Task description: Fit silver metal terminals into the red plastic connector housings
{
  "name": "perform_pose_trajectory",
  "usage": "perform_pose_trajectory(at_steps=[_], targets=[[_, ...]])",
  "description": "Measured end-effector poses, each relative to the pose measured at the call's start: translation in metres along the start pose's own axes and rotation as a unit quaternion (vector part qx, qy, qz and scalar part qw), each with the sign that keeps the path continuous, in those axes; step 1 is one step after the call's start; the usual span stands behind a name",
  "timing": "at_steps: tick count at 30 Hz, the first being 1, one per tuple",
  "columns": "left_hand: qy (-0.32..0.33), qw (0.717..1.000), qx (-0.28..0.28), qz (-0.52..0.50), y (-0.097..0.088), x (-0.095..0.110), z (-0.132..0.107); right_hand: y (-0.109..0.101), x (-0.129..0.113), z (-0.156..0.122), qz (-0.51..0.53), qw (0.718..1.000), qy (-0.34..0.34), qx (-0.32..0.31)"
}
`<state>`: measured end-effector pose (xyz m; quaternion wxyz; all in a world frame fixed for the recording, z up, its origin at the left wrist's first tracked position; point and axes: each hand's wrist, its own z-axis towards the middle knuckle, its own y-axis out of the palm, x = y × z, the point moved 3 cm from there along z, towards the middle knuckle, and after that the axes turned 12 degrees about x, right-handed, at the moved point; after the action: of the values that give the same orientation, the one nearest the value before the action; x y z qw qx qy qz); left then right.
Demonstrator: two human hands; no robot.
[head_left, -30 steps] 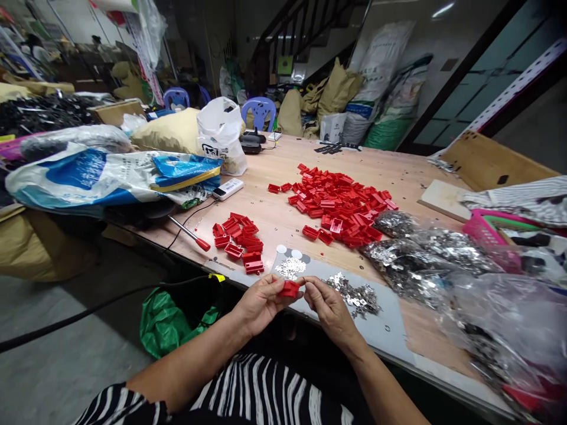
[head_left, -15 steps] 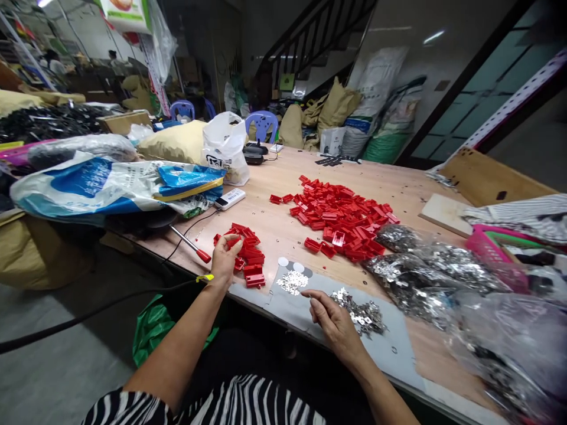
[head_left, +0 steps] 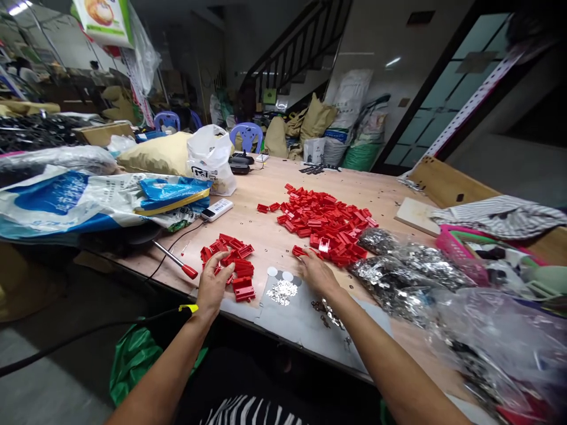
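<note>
My left hand [head_left: 214,284] is over a small pile of red plastic parts [head_left: 243,268] at the table's near edge, its thumb and fingers apart. Further right, my right hand [head_left: 319,275] reaches forward to the near edge of a larger heap of red plastic parts [head_left: 325,215]. Its fingertips are on one red plastic part [head_left: 298,251] there, partly hidden by the hand. Between my hands, small shiny metal pieces [head_left: 282,292] lie on a grey mat [head_left: 301,327]. More metal pieces [head_left: 334,317] show partly behind my right forearm.
Clear bags of metal pieces [head_left: 390,271] and a pink basket [head_left: 460,254] stand on the right. A red-tipped metal rod [head_left: 188,271] juts in at left, near a white device [head_left: 217,209] with a cable. Blue and white sacks [head_left: 88,198] cover the left side.
My right hand has moved forward from beside the metal pieces to the larger red heap. My left hand has stayed by the small pile, its fingers now spread. The camera view has shifted.
</note>
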<state>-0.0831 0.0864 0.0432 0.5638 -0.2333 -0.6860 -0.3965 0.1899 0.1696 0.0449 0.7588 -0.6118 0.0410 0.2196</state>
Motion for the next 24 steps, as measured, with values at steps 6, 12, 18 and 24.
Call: perform_pose_trajectory(at_steps=[6,12,18,24], targets=[[-0.005,0.999,-0.031,0.031,0.008,0.002,-0.030,-0.006,-0.011,-0.008,0.043,0.999,-0.019,-0.004],[-0.155,0.976,-0.154,-0.001,0.029,-0.017,-0.073,-0.033,-0.057,-0.086,0.272,0.959,-0.084,-0.017],[-0.248,0.928,-0.276,0.001,0.038,-0.031,-0.112,-0.045,-0.073,-0.147,0.384,0.920,-0.009,-0.076],[-0.280,0.920,-0.271,-0.030,0.036,-0.035,-0.122,-0.053,-0.035,-0.150,0.354,0.934,0.037,-0.030]])
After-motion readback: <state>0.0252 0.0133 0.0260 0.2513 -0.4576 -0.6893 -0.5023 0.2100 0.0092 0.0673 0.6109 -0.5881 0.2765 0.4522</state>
